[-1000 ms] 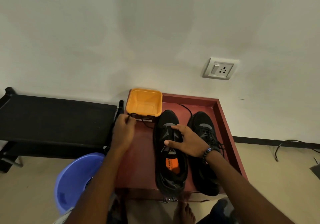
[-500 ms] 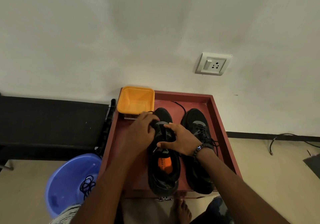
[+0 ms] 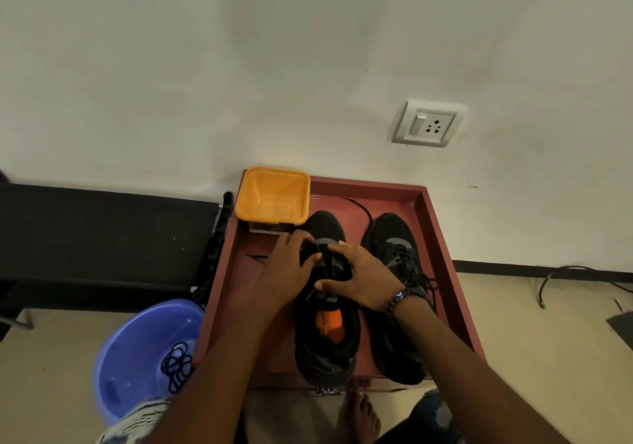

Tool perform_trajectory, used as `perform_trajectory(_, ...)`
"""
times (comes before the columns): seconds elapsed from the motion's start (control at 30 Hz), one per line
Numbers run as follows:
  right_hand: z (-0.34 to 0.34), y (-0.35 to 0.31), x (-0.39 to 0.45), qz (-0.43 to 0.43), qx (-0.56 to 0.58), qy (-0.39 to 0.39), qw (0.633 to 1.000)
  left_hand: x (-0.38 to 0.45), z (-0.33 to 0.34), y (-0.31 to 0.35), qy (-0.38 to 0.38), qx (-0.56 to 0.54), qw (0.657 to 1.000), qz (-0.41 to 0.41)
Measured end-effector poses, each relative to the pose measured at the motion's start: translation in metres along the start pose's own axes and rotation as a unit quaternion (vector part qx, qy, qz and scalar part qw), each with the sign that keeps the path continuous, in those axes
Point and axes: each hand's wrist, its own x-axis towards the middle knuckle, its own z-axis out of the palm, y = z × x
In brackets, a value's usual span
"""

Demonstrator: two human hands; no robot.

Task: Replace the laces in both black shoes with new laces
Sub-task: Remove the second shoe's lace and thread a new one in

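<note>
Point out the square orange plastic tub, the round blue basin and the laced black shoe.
Square orange plastic tub (image 3: 271, 200): head view, inner floor.
Round blue basin (image 3: 137, 347): head view, inner wall.
Laced black shoe (image 3: 388, 227): head view, toe.

Two black shoes were seen side by side in a red tray (image 3: 442, 238). The left shoe (image 3: 325, 334), with an orange insole, carried no lace, and the right shoe (image 3: 397, 255) was laced. The left hand (image 3: 287, 268) was placed on the left shoe near its toe with fingers curled; what was pinched could not be told. The right hand (image 3: 363, 280) was pressed on the same shoe's tongue with fingers spread. An orange tub (image 3: 272, 195) was set in the tray's far left corner. A blue basin (image 3: 137, 351) with a coiled black lace (image 3: 176, 366) was seen on the floor beside the tray.
</note>
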Motion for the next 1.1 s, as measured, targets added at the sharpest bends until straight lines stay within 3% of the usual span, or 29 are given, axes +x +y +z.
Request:
perform_trajectory(0.1, 0.001, -0.001, 0.0, -0.001, -0.009, 0.001, 1.0, 0.001, -0.002, -0.004, 0.002, -0.028, 0.999, -0.022)
perform_trajectory(0.27, 0.004, -0.002, -0.002, 0.005, 0.008, 0.006, 1.0, 0.002, -0.004, -0.006, -0.032, -0.131, 0.978, -0.16)
perform_trajectory(0.5, 0.012, -0.007, -0.002, 0.021, -0.026, 0.011, 0.999, -0.003, -0.006, 0.001, -0.09, -0.041, 0.989, -0.114)
perform_trajectory(0.73, 0.013, -0.01, 0.0, 0.03, -0.055, 0.005, 0.998, -0.004, -0.047, 0.012, 0.062, -0.193, 0.966, -0.16)
perform_trajectory(0.8, 0.014, -0.012, -0.001, 0.032, -0.061, 0.008, 0.998, -0.006, -0.063, 0.009, 0.138, -0.272, 0.933, -0.189)
perform_trajectory(0.93, 0.015, -0.012, -0.003, 0.034, -0.061, 0.006, 0.998, -0.013, -0.086, 0.0, 0.271, -0.435, 0.827, -0.232)
perform_trajectory(0.97, 0.015, -0.012, -0.004, 0.034, -0.062, 0.005, 0.998, -0.014, -0.088, -0.002, 0.292, -0.434, 0.819, -0.234)
perform_trajectory(1.0, 0.015, -0.013, -0.004, 0.036, -0.063, 0.004, 0.997, -0.015, -0.088, -0.007, 0.298, -0.387, 0.84, -0.237)
perform_trajectory(1.03, 0.014, -0.014, -0.005, 0.038, -0.065, 0.003, 0.997, -0.015, -0.086, -0.011, 0.281, -0.288, 0.883, -0.241)
perform_trajectory(1.1, 0.013, -0.016, -0.006, 0.038, -0.076, 0.004, 0.996, -0.021, -0.078, -0.02, 0.199, -0.072, 0.949, -0.233)
